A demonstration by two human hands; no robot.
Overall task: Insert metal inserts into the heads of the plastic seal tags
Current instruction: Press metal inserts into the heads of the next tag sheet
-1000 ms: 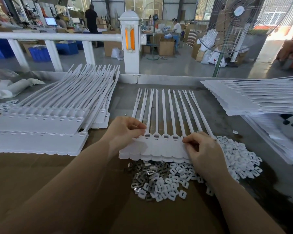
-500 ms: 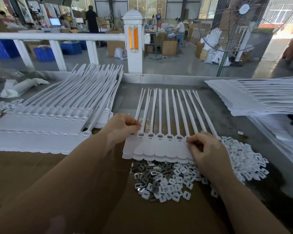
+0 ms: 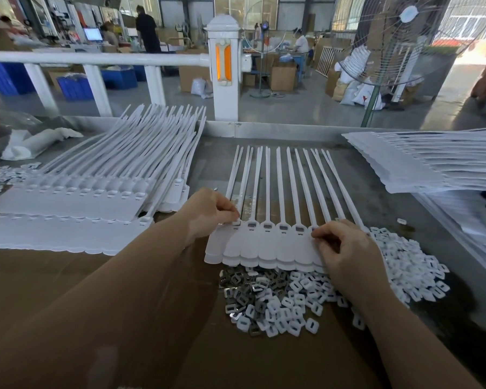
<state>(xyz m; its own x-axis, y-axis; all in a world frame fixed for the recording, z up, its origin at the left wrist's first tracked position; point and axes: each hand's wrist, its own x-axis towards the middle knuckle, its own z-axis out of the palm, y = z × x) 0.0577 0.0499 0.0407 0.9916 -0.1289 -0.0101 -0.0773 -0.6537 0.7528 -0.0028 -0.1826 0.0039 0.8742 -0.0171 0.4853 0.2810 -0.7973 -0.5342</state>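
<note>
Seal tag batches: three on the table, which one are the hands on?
The centre row of seal tags, straps fanned away, above the insert pile. Left hand and right hand pinch its ends; the left stack and right stack lie untouched.

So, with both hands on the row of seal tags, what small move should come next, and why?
Probably the right hand should reach down to the pile of inserts and take one: its fingertips rest at the head end of the tag strip, seemingly holding no insert.

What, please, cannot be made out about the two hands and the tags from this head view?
- Left hand: its curled fingers hide whether an insert is pinched.
- Right hand: its back hides the tag heads beneath.
- Row of seal tags: the head slots are too small to tell whether they are filled.
</note>
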